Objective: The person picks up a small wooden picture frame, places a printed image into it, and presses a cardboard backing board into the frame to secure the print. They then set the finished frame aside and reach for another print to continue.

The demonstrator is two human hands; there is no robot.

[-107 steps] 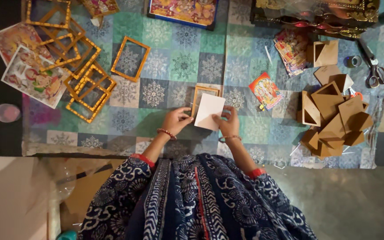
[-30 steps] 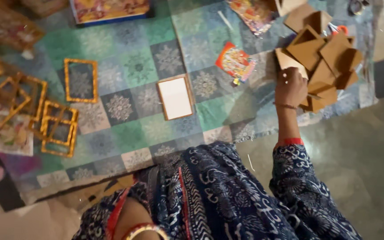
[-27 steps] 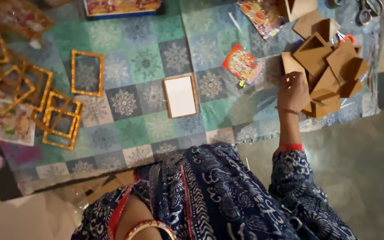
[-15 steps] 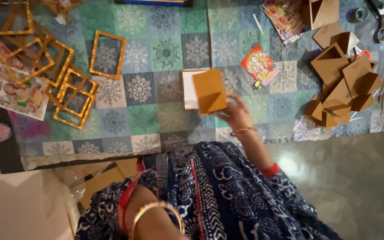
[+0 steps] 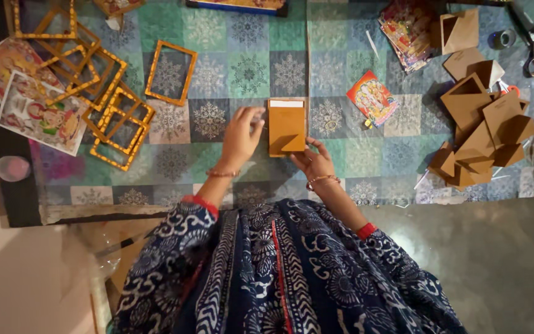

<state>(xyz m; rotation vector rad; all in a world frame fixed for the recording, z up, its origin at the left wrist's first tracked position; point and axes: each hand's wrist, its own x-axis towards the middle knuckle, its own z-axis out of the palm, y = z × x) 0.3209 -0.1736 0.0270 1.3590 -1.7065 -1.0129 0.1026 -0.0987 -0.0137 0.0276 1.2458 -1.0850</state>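
On the patterned cloth (image 5: 341, 37), centre, lies a brown backing board (image 5: 286, 127) with a white edge showing at its top. Left hand (image 5: 241, 133), fingers loosely curled, touches its left edge. Right hand (image 5: 313, 162), fingers spread, touches its lower right corner. Gold frames (image 5: 115, 117) lie to the left; a pile of brown boards (image 5: 480, 127) lies well apart to the right.
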